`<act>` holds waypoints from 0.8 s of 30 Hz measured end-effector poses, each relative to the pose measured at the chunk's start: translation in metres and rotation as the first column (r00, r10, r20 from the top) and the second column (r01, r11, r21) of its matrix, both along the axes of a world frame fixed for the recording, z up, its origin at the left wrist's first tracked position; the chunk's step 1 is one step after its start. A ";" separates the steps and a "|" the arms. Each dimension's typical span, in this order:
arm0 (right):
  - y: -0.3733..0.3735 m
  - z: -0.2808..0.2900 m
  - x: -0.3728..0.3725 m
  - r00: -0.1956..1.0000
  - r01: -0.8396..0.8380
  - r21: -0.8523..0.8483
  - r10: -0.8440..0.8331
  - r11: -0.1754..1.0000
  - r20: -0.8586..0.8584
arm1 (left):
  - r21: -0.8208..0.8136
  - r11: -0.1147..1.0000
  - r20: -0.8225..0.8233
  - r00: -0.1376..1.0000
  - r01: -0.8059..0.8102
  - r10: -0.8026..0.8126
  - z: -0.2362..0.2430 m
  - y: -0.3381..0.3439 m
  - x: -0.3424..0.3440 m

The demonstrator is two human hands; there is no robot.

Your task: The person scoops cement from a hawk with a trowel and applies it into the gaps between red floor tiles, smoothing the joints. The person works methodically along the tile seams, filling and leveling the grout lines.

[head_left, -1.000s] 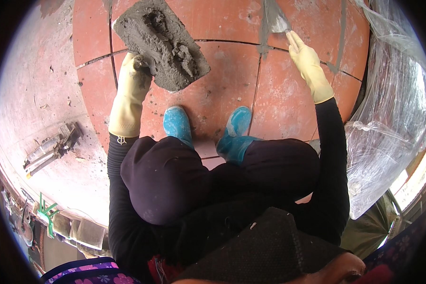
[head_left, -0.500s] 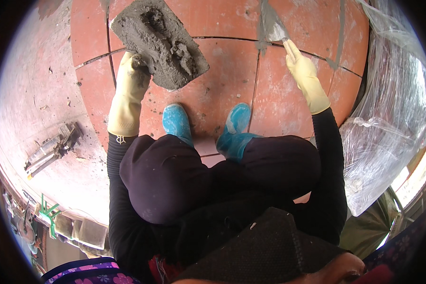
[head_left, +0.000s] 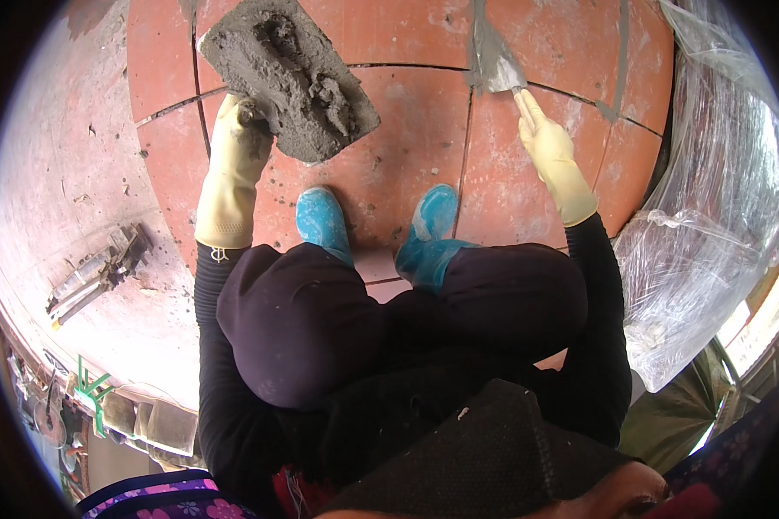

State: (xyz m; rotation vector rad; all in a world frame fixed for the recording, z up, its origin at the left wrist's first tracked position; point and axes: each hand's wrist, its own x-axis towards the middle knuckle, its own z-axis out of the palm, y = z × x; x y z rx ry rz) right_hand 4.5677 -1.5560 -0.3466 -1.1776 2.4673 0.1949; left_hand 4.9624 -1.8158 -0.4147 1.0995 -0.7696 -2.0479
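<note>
My left hand, in a pale yellow rubber glove, is closed on the near left side of a mortar board. A thick, lumpy heap of wet grey mortar covers the board. My right hand, gloved alike, grips the handle of a small pointing trowel. The trowel's blade lies against the red floor tiles, beside a joint smeared with grey mortar. Part of the blade blends with the grey smear. My left fingers are partly hidden by the board and mortar.
My blue boots stand on the tiles between my hands. Clear plastic sheeting drapes along the right side. A dirty metal tool or bracket lies on the pale floor at left. Mortar crumbs dot the tiles; some joints show as dark gaps.
My right hand and the trowel have come slightly nearer to me, down along the mortared joint. The left hand and the loaded board have hardly moved.
</note>
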 end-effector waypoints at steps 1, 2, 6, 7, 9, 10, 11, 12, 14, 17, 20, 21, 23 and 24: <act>0.003 0.000 0.002 1.000 -0.007 -0.002 0.007 1.000 -0.001 | -0.038 0.999 -0.042 0.999 0.019 -0.021 -0.001 0.001 0.000; 0.005 0.000 0.003 1.000 -0.028 -0.028 0.028 0.999 0.004 | -0.047 0.998 -0.053 0.998 0.031 -0.033 -0.001 0.001 0.000; 0.011 0.000 0.009 0.998 -0.053 0.017 0.054 0.998 -0.043 | -0.101 0.993 -0.042 0.997 0.068 -0.072 0.001 0.000 0.001; 0.013 0.000 0.010 0.997 -0.051 0.034 0.053 0.998 -0.049 | -0.043 0.998 -0.030 0.998 0.045 -0.046 0.002 0.000 0.001; 0.016 -0.001 0.012 0.999 -0.029 0.048 0.031 0.998 -0.039 | -0.081 0.993 0.028 0.997 0.080 -0.078 0.003 0.000 0.001; 0.018 -0.001 0.013 1.000 -0.010 0.046 0.011 0.999 -0.023 | -0.099 0.991 -0.071 0.993 0.089 -0.096 0.004 0.000 0.002; 0.020 -0.001 0.014 1.000 0.010 0.045 -0.009 0.999 -0.007 | -0.097 0.992 -0.079 0.993 0.086 -0.093 0.003 0.000 0.002; 0.023 -0.001 0.015 1.000 0.020 0.065 -0.019 0.998 -0.003 | -0.077 0.994 -0.074 0.994 0.077 -0.082 0.003 -0.001 0.003; 0.029 -0.002 0.018 1.000 0.025 0.073 -0.025 0.997 0.000 | -0.041 0.996 -0.113 0.990 0.077 -0.082 0.000 -0.002 0.005; 0.039 -0.003 0.023 1.000 -0.018 -0.014 0.018 1.000 -0.019 | -0.034 0.994 -0.138 0.984 0.108 -0.112 -0.006 -0.005 0.008; 0.048 -0.006 0.027 0.999 -0.036 -0.001 0.036 0.999 -0.036 | -0.052 0.995 -0.170 0.981 0.085 -0.093 -0.011 -0.003 0.009; 0.051 -0.006 0.028 1.000 -0.023 0.002 0.023 1.000 -0.014 | -0.073 0.994 -0.182 0.979 0.082 -0.094 -0.012 -0.003 0.010; 0.056 -0.007 0.031 1.000 0.020 0.006 -0.020 1.000 0.021 | -0.134 0.987 -0.206 0.971 0.091 -0.117 -0.013 -0.002 0.011; 0.059 -0.007 0.033 1.000 0.010 0.017 -0.010 1.000 0.007 | -0.120 0.989 -0.140 0.985 0.083 -0.100 -0.013 -0.001 0.011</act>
